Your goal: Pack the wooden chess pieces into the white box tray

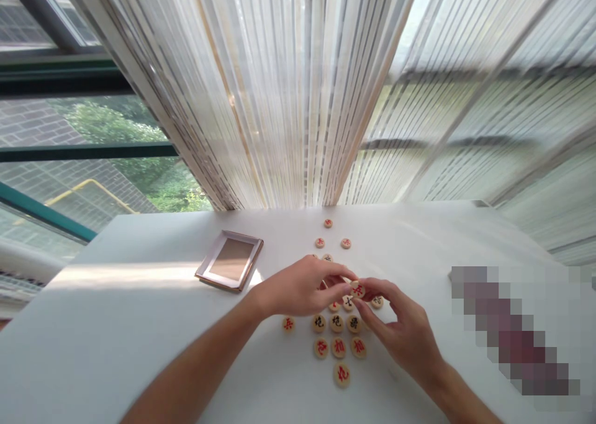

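Note:
Round wooden chess pieces with red and black characters lie in rows on a white table. My left hand and my right hand meet above the middle of the pieces. Both pinch one red-marked piece between their fingertips, held just above the others. More pieces sit farther back near the curtain.
An open shallow box with a pale rim lies on the table to the left of the pieces. A blurred-out object lies at the right. Sheer striped curtains hang behind the table's far edge, with windows at left.

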A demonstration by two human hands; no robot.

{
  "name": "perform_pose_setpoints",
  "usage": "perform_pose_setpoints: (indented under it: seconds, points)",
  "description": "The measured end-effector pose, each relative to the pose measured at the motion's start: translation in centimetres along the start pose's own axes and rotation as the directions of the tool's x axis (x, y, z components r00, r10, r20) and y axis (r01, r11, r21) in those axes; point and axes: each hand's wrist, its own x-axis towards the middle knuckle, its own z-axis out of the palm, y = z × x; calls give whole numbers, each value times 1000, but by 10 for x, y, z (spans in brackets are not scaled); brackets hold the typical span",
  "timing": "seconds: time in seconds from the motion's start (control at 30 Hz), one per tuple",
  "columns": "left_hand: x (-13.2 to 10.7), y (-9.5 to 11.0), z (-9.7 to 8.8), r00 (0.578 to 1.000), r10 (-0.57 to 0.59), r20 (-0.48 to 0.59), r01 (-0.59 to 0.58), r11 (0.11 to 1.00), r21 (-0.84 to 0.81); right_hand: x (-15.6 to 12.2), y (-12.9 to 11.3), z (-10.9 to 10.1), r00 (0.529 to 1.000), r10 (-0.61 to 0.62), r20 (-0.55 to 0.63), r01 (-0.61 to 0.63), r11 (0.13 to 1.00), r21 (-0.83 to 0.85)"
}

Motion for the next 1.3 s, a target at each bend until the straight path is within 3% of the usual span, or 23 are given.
perform_pose_setpoints:
  seconds: [0.27,0.57,0.97,1.3]
  points:
    - [2,-10,5,1000,-22,-3,21,993,-116,0,1,1,1000,17,1,-17,998,57]
    - [5,-14,6,998,-61,-34,55,985,-161,-3,3,1,984,167,66,-176,970,169]
    - [8,-10,14,997,27,-76,-28,1000,-7,3,-1,-3,927,340,156,-374,851,368]
    - [6,-3,24,997,67,-26,-62,986,153,1,-2,-4,898,409,165,-441,822,360]
